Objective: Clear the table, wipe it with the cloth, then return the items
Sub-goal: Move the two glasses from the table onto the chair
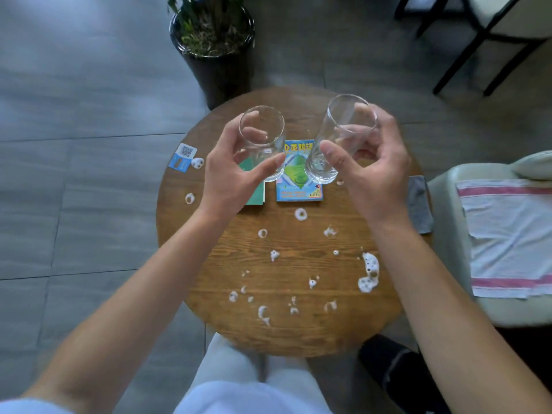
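- Clear left glass (pixel 263 141) gripped in left hand (pixel 230 177), fingers (pixel 254 134) curled round far side, thumb on near side; held upright above table (pixel 298 330), near green booklet (pixel 257 192).
- Clear right glass (pixel 337 138) gripped in right hand (pixel 376 171), thumb on near wall, other fingers wrapped round far side; tilted, mouth leaning away, base toward blue book (pixel 298 182).
- Neither glass touching table; both lifted over its far half, side by side and apart.
- Round wooden table dotted with white foam blobs (pixel 369 273), most on near half, largest patch near right edge.
- Blue book flat at centre, green booklet just left of it, partly hidden behind left hand.
- Blue-and-white card (pixel 182 158) with QR code at left edge of table, overhanging rim, a foam blob beside it.
- Grey cloth (pixel 419 204) draped over right edge of table, behind right wrist.
- White towel (pixel 507 237) with pink stripes laid on pale seat (pixel 448 264) to right of table.
- Potted plant (pixel 213 40) in dark pot on grey tile floor (pixel 74 115), just beyond table's far edge.
- Dark chair legs (pixel 466 55) at top right.
- Light-trousered knees (pixel 254 383) under near rim.
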A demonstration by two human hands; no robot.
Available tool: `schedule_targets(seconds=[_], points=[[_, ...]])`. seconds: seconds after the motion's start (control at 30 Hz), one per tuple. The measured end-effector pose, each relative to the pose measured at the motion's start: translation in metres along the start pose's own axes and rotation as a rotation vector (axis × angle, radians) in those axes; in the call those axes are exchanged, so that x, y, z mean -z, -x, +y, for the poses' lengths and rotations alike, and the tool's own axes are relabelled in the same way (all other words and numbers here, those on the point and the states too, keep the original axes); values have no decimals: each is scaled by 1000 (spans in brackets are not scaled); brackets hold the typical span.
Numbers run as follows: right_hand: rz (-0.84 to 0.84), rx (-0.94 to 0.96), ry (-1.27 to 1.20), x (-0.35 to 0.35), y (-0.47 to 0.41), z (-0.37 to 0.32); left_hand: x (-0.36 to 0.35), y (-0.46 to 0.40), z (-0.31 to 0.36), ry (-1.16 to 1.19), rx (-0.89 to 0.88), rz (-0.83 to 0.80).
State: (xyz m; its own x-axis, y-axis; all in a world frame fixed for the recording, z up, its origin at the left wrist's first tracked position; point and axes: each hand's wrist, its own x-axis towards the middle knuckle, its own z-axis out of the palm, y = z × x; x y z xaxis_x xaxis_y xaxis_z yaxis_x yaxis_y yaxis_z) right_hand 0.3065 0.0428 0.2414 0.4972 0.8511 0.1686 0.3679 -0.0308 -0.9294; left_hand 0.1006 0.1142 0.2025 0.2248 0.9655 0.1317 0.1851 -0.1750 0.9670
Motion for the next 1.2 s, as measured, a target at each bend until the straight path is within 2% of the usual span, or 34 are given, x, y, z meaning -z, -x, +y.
schedule_targets(seconds=[0.33, 0.57, 0.7, 0.87, 0.97, 1.2], points=[[-10, 1, -123, 57, 73, -64, 34, 49, 95, 70, -160, -60], [54, 34, -159, 81, 135, -117, 55, 87, 147, 129, -265, -134], [132, 90, -138, 98, 184, -157, 67, 123, 164, 238, -304, -145], [207, 95, -186, 114, 239, -195, 82, 157, 191, 271, -292, -283], [268, 92, -310, 126, 266, -207, 80, 177, 207, 285, -306, -357], [366, 55, -299, 171, 309, -195, 44, 217, 238, 289, -325, -506]])
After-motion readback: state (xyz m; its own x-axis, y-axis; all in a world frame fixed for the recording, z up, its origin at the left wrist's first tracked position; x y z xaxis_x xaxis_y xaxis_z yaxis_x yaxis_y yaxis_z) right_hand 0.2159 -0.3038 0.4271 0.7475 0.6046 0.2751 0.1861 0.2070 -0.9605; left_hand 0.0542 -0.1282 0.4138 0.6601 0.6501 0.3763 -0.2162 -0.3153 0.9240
